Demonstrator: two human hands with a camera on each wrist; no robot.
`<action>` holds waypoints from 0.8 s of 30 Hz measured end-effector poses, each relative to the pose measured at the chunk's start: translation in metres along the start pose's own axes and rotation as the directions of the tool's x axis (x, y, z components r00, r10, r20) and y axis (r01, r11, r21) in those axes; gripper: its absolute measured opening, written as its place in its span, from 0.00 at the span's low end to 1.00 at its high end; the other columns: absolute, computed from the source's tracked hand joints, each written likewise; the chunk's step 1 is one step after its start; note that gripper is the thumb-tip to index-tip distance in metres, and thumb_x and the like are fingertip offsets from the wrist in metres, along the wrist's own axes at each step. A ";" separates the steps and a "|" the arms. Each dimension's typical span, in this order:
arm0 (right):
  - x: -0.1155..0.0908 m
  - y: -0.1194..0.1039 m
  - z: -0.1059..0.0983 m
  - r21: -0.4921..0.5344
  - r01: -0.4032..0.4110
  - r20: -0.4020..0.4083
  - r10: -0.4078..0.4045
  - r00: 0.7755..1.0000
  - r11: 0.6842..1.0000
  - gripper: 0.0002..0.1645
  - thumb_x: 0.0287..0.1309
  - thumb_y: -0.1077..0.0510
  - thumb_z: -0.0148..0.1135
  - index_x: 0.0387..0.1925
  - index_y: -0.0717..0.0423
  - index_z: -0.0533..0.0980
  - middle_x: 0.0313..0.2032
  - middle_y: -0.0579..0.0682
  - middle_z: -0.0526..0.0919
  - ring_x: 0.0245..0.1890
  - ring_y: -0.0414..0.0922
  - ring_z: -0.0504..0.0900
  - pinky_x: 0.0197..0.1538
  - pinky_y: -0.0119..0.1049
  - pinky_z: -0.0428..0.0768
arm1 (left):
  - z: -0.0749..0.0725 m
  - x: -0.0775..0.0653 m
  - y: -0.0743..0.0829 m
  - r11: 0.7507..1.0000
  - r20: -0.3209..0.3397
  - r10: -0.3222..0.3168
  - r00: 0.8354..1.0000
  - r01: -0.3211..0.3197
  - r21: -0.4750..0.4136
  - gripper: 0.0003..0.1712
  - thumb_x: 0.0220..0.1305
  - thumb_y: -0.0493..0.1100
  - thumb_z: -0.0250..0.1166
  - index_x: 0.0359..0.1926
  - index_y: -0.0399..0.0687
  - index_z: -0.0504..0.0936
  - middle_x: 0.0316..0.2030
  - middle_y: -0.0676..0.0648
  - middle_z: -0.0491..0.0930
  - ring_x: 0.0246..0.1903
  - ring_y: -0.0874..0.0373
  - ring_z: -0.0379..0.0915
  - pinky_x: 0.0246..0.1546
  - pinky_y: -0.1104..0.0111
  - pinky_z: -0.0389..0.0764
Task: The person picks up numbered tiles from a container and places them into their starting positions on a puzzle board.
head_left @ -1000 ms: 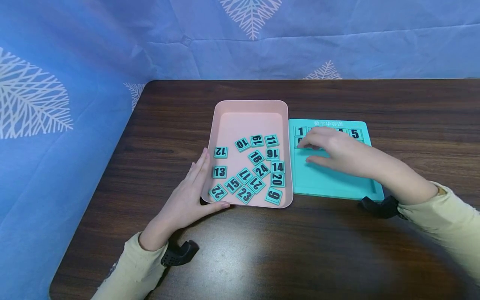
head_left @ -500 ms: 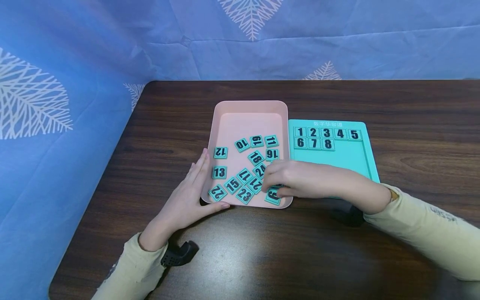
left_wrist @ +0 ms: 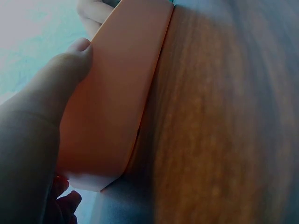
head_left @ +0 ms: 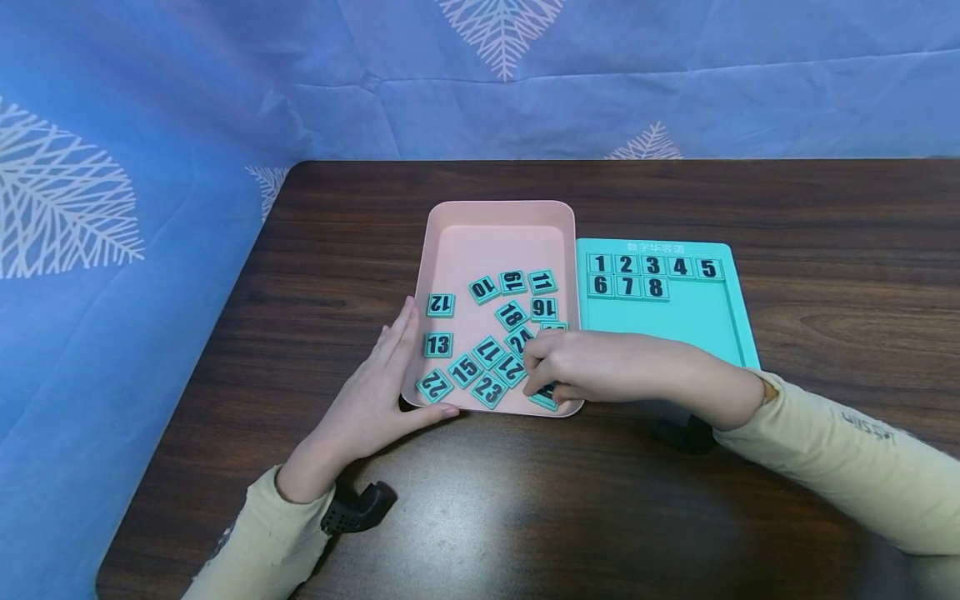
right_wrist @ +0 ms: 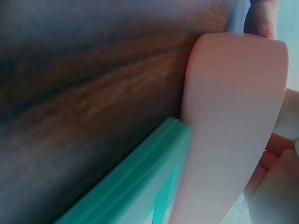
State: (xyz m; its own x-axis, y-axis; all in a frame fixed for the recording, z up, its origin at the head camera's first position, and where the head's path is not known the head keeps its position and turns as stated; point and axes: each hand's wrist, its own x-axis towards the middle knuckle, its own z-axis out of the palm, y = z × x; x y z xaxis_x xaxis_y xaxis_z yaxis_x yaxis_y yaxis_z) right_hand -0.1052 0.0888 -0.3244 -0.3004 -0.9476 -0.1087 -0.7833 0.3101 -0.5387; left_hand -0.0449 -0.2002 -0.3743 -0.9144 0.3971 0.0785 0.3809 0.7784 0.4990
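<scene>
Okay so, the left hand rests on a pale pink rectangular tray, fingers straight along its left side and thumb against the near edge. Loose square turquoise tiles with black numbers are scattered inside, some tipped round or upside down. The right hand is down in the near right corner, fingers bent over a half-covered tile; can't tell whether it's pinching it, since the knuckles block the view. Just right, touching the tray, a flat turquoise rectangular board holds 1–5, with 6–8 below.
</scene>
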 end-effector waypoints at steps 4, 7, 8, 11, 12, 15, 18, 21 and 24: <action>0.001 -0.001 -0.001 0.009 -0.036 -0.002 0.036 0.999 0.999 0.18 0.46 0.73 0.62 0.36 0.51 0.83 0.35 0.42 0.75 0.36 0.39 0.69 0.31 0.25 0.74 | 0.000 0.000 0.000 1.000 -0.001 -0.007 1.000 0.007 -0.003 0.67 0.50 0.73 0.63 0.75 0.51 0.32 0.75 0.50 0.33 0.72 0.58 0.33 0.69 0.53 0.49; 0.000 -0.001 -0.001 -0.002 -0.043 -0.022 0.043 0.999 0.999 0.18 0.45 0.74 0.62 0.34 0.50 0.81 0.34 0.40 0.74 0.36 0.39 0.68 0.30 0.26 0.73 | 0.001 0.000 0.000 1.000 -0.003 -0.007 1.000 0.007 -0.002 0.67 0.50 0.73 0.63 0.75 0.52 0.32 0.75 0.49 0.33 0.72 0.58 0.33 0.69 0.53 0.49; 0.000 -0.001 0.000 -0.006 -0.043 -0.028 0.043 0.999 0.999 0.17 0.45 0.74 0.62 0.33 0.50 0.80 0.33 0.40 0.74 0.35 0.38 0.68 0.30 0.26 0.73 | 0.001 0.000 0.000 1.000 -0.003 -0.007 1.000 0.007 -0.002 0.67 0.50 0.73 0.63 0.75 0.52 0.32 0.75 0.50 0.33 0.72 0.58 0.33 0.69 0.53 0.49; 0.000 -0.001 0.000 0.002 -0.058 -0.037 0.058 0.998 0.998 0.16 0.46 0.73 0.61 0.31 0.49 0.78 0.30 0.38 0.73 0.33 0.38 0.68 0.29 0.27 0.72 | 0.001 0.000 -0.001 1.000 -0.004 -0.005 1.000 0.005 -0.002 0.67 0.50 0.74 0.63 0.75 0.52 0.32 0.75 0.50 0.33 0.72 0.57 0.33 0.69 0.52 0.49; 0.000 -0.001 0.000 0.013 -0.068 -0.039 0.068 0.997 0.998 0.15 0.47 0.72 0.61 0.30 0.48 0.77 0.29 0.38 0.73 0.32 0.38 0.68 0.29 0.27 0.72 | 0.001 0.000 -0.001 1.000 -0.003 -0.004 1.000 0.004 -0.002 0.67 0.50 0.74 0.63 0.75 0.52 0.32 0.75 0.49 0.33 0.72 0.57 0.33 0.69 0.52 0.49; -0.001 -0.001 -0.001 0.037 -0.087 -0.055 0.089 0.994 0.995 0.12 0.51 0.69 0.61 0.31 0.48 0.76 0.28 0.37 0.72 0.32 0.38 0.69 0.28 0.27 0.73 | 0.001 0.000 -0.001 1.000 -0.004 0.001 1.000 -0.001 -0.001 0.67 0.50 0.74 0.63 0.75 0.52 0.32 0.75 0.49 0.33 0.72 0.57 0.33 0.69 0.53 0.49; -0.003 -0.001 -0.001 0.054 -0.098 -0.081 0.102 0.992 0.994 0.09 0.55 0.66 0.62 0.32 0.48 0.76 0.28 0.37 0.72 0.32 0.38 0.70 0.29 0.28 0.74 | 0.001 -0.001 -0.001 1.000 -0.004 0.003 1.000 -0.003 0.000 0.67 0.50 0.74 0.63 0.75 0.52 0.32 0.75 0.50 0.32 0.72 0.57 0.34 0.69 0.52 0.50; -0.005 -0.001 -0.003 0.057 -0.102 -0.105 0.107 0.989 0.993 0.06 0.58 0.63 0.63 0.35 0.49 0.76 0.29 0.37 0.73 0.32 0.38 0.70 0.30 0.29 0.74 | 0.001 -0.001 -0.001 1.000 -0.004 0.000 1.000 0.000 -0.001 0.67 0.50 0.74 0.63 0.75 0.53 0.32 0.75 0.50 0.32 0.72 0.57 0.34 0.69 0.51 0.50; -0.009 -0.002 -0.006 0.034 -0.093 -0.133 0.097 0.986 0.995 0.07 0.61 0.61 0.62 0.41 0.49 0.78 0.34 0.37 0.75 0.35 0.37 0.71 0.36 0.30 0.76 | 0.001 -0.001 -0.001 1.000 -0.004 -0.001 1.000 0.001 -0.005 0.68 0.50 0.74 0.63 0.75 0.53 0.32 0.75 0.50 0.33 0.72 0.57 0.34 0.69 0.51 0.50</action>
State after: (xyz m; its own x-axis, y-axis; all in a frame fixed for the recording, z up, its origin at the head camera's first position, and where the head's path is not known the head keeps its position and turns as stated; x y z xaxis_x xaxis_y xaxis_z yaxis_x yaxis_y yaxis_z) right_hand -0.1045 0.0976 -0.3173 -0.4445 -0.8944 -0.0487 -0.7329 0.3944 -0.5543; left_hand -0.0446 -0.2006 -0.3757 -0.9153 0.3944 0.0819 0.3795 0.7765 0.5031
